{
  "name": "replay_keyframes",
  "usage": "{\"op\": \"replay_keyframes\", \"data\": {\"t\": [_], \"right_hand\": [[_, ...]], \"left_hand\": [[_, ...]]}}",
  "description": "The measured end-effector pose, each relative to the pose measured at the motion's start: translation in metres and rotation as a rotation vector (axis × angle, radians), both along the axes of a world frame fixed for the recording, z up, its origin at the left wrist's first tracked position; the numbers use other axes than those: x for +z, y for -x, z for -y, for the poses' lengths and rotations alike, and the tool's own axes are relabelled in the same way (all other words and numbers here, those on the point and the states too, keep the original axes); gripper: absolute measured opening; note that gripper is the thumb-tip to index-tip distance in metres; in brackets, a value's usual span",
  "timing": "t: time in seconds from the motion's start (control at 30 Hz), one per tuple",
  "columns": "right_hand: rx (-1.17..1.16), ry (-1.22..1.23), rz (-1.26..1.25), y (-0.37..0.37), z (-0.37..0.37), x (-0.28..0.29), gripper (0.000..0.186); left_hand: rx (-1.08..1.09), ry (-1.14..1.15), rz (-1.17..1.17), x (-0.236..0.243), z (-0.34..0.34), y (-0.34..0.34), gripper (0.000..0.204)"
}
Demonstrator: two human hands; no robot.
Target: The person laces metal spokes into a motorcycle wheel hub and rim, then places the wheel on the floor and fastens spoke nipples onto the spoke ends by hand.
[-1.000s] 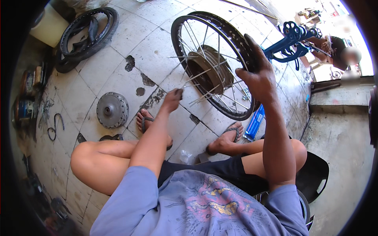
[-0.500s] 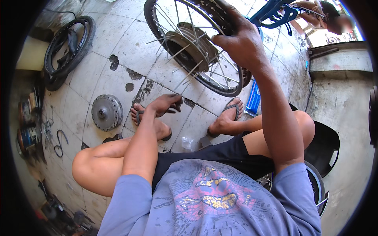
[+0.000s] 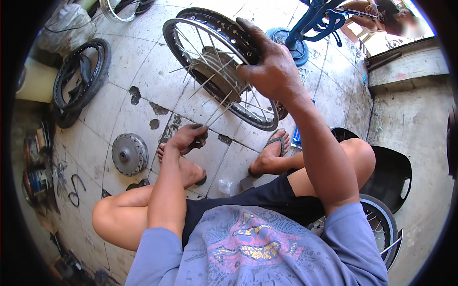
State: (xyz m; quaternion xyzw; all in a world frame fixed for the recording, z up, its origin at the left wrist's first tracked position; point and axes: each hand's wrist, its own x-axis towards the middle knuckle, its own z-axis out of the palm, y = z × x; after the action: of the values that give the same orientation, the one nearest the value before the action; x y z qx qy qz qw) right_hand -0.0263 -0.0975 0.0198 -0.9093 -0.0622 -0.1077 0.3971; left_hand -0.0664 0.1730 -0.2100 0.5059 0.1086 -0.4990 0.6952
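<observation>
1. Worn, pale square floor tiles (image 3: 121,112), chipped in dark patches, spread beneath the seated person, and a stained grey concrete wall (image 3: 410,124) stands on the right.
2. On the floor to the left lie a round grey metal drum hub (image 3: 130,155) and, farther off, a black rubber tyre (image 3: 98,78). A blue metal stand (image 3: 299,35) rises beyond the right hand.
3. The black metal wheel rim (image 3: 217,23) is tilted in front of the person, beyond the feet. Inside it sits a dull brown-grey metal hub (image 3: 214,74), with thin silver spokes (image 3: 218,110) jutting out toward the left.
4. The right hand (image 3: 274,71) clamps the rim's upper right side, thumb and fingers across its edge.
5. The left hand (image 3: 190,137) is curled at the spokes' outer ends; its dark fingers hide whether it pinches one.
6. The rim should feel stiff and moderately heavy, its hub adding weight, so its broad edge gives the surest hold. The spokes look light and springy, best taken near their tips.
</observation>
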Motion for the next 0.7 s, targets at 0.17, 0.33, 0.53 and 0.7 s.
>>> {"op": "replay_keyframes", "data": {"t": [0.17,0.33,0.53,0.7], "right_hand": [[-0.028,0.010,0.024,0.003,-0.008,0.001,0.080],[-0.014,0.027,0.013,0.001,-0.004,-0.001,0.082],[-0.014,0.002,-0.007,-0.002,-0.008,0.007,0.083],[0.011,-0.051,-0.015,-0.004,-0.011,0.007,0.084]], "left_hand": [[-0.343,-0.288,0.447,0.009,-0.020,-0.009,0.055],[-0.121,-0.145,0.324,0.043,-0.010,-0.019,0.051],[-0.201,0.024,0.258,0.030,-0.017,-0.001,0.031],[0.252,0.102,0.234,0.044,-0.010,0.000,0.041]]}}
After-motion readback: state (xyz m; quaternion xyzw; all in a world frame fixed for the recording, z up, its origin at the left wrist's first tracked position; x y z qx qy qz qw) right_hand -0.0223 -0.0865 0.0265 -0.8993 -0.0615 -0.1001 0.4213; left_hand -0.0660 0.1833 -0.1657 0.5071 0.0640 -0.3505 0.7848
